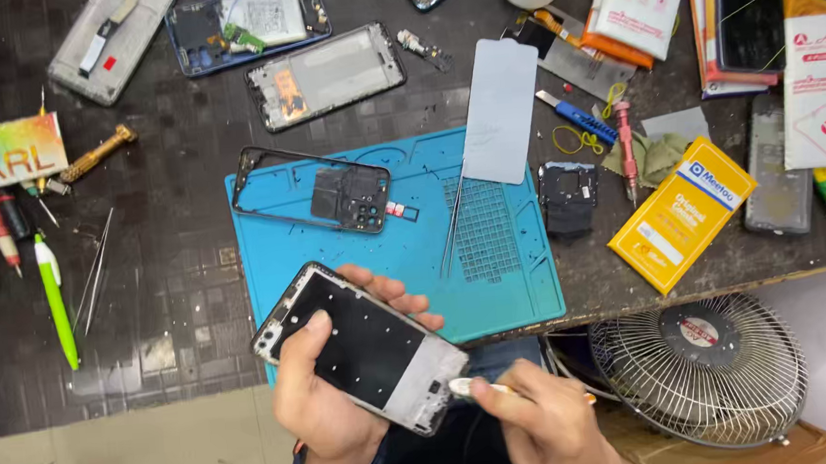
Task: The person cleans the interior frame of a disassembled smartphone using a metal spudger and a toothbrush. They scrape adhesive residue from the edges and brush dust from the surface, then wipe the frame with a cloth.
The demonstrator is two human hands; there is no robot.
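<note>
The opened phone frame (361,347) sits just off the near edge of the blue work mat (494,284), long axis slanting from upper left down to lower right. The left hand (323,403) is clamped around it from below, thumb across the dark panel. The right hand (543,422) pinches a small pale-tipped tool (465,387), tip touching the frame's lower right corner. A black bezel (308,186) lies on the mat's far left.

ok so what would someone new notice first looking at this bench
Low in the middle, the left hand holds an opened phone frame while the right hand brings a small tool to its lower end. Behind them a bright blue work mat carries a black back frame and tweezers. A wire fan sits lower right.
</note>
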